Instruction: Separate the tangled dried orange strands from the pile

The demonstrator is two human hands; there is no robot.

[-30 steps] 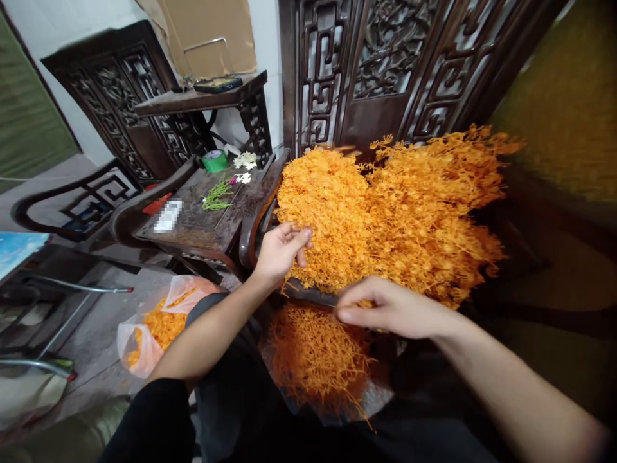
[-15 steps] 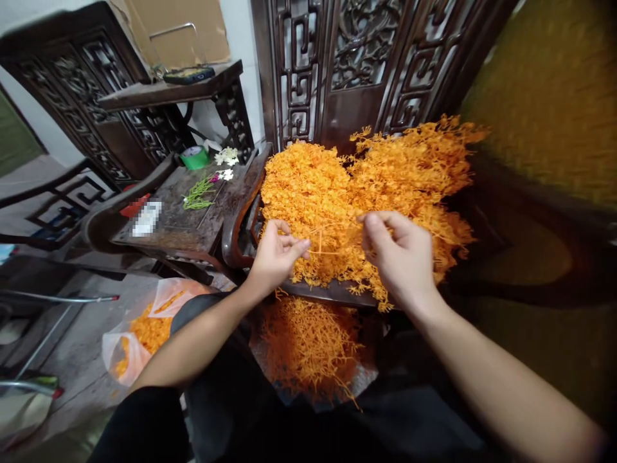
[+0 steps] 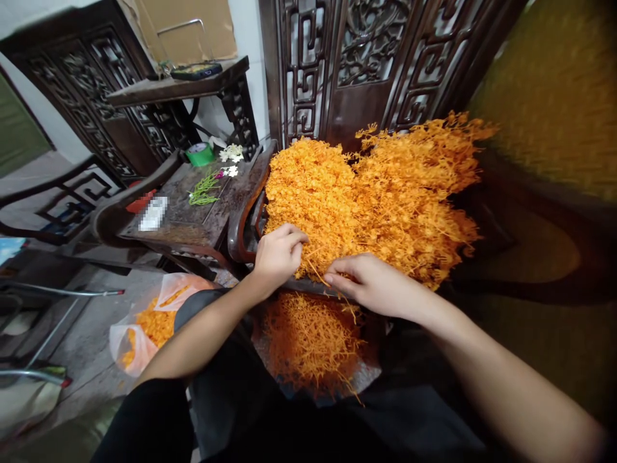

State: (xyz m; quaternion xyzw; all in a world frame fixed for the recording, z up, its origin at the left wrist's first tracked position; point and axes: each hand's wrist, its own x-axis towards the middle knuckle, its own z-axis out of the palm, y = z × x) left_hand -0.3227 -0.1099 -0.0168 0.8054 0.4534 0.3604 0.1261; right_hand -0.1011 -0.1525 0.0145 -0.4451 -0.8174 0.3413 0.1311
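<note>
A big heap of orange flower sprigs fills the seat of a dark carved chair in front of me. My left hand rests at the heap's near left edge with its fingers curled round a thin orange sprig. My right hand lies just right of it, fingers pinched together on the same sprig at the heap's near edge. Below both hands a smaller pile of bare orange stems lies on my lap.
A clear plastic bag of orange petals sits on the floor to the left. A dark wooden side table holds a green tape roll, green stems and small white flowers. Carved wooden screens stand behind.
My right hand rose to the heap half a second ago and has come back down to its near edge. My left hand stayed at the heap's left edge.
</note>
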